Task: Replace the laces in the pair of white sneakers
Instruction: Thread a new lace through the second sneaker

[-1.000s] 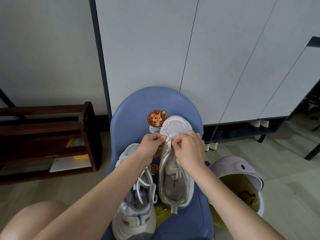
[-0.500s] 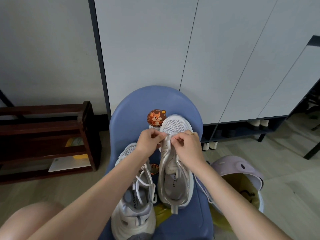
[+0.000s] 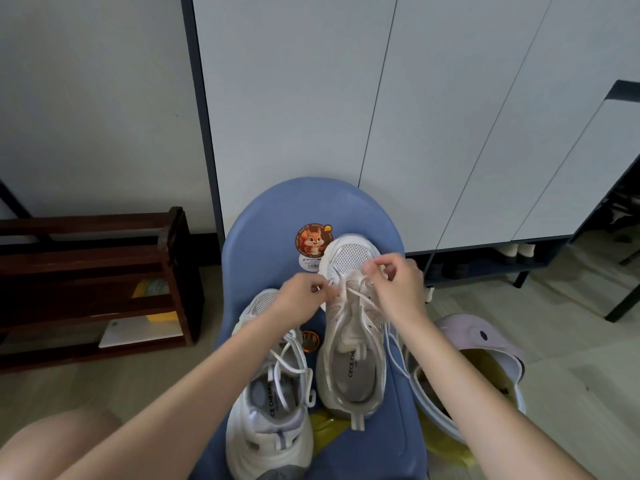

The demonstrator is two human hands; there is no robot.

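Blue chair seat (image 3: 391, 441), two white sneakers side by side: left sneaker (image 3: 273, 403), right sneaker (image 3: 353, 341)

Left sneaker (image 3: 273, 386) crowds the right sneaker (image 3: 353, 341); blue chair seat (image 3: 398, 441) lies bare beside its heel.

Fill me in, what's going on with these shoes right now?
A person is lacing the right-hand sneaker on a blue chair. Both hands work at its lowest eyelets near the toe: the left hand and the right hand each pinch the white lace, which so far crosses only there. The left-hand sneaker beside it holds a loose lace.
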